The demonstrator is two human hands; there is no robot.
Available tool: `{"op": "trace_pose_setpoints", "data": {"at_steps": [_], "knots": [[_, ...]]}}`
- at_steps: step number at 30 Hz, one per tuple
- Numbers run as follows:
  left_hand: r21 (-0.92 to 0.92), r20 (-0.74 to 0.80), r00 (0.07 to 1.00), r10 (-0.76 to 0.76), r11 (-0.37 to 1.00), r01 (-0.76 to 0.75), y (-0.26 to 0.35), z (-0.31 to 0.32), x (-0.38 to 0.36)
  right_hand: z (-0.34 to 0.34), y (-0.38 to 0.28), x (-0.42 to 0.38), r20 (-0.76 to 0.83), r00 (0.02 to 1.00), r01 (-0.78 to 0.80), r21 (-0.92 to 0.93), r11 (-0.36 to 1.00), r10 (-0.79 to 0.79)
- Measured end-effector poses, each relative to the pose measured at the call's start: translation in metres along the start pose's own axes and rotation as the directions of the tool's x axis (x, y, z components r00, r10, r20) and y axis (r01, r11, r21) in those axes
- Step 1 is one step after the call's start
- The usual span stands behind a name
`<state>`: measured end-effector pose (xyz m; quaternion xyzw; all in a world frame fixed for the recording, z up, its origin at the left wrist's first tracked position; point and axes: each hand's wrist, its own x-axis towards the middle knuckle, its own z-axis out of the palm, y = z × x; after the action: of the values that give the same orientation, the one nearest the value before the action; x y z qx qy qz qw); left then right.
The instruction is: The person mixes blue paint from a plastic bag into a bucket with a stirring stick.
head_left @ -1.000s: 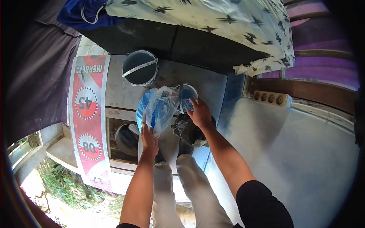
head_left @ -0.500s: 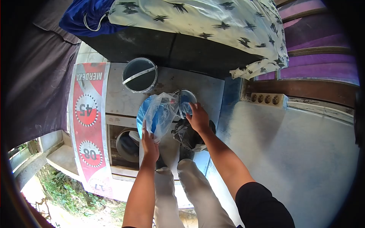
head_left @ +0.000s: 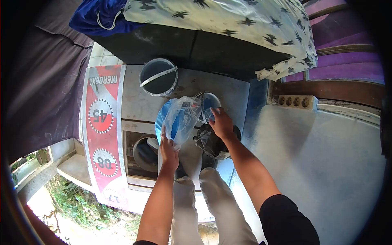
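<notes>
My left hand has its fingers closed on the near edge of a clear plastic bag, which bunches in front of a round blue thing. What the blue thing is, I cannot make out. The fingers of my right hand grip the rim of a small, pale, see-through tub. The tub is tilted, its mouth beside the bag. Something small and red shows through the plastic where bag and tub meet. Below my right hand is a crumpled black plastic bag.
A grey bucket with a white handle stands beyond the bag. To the left lies a red and white banner; a round vessel sits in a recess. A cloth-covered dark box stands behind, and a socket strip is at right.
The whole view has shifted slightly, so everything sits a little further right. Both hands keep their places on the clear bag and the tub.
</notes>
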<state>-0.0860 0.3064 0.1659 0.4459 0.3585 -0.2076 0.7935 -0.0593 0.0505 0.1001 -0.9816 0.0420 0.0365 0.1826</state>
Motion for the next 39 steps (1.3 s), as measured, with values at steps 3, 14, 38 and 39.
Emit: {"op": "trace_pose_setpoints", "data": {"at_steps": [3,14,38,39], "knots": [[0.021,-0.016,0.999,-0.035,0.999,0.035,-0.001,-0.004,-0.001,0.0,0.004,-0.005,0.016,0.999,-0.038,-0.008,0.999,0.038],[0.023,-0.043,0.999,-0.033,0.999,0.034,0.0,-0.001,0.008,-0.036,-0.007,0.008,-0.227,0.973,0.063,0.136,0.989,-0.031],[-0.006,0.068,0.997,-0.025,1.0,0.025,-0.005,-0.019,0.018,-0.014,0.036,0.012,0.38,0.849,-0.484,0.839,0.251,0.368],[-0.004,0.058,0.998,-0.009,1.0,0.009,-0.006,-0.019,0.02,-0.019,0.037,0.012,0.38,0.85,-0.483,0.839,0.251,0.366]]}}
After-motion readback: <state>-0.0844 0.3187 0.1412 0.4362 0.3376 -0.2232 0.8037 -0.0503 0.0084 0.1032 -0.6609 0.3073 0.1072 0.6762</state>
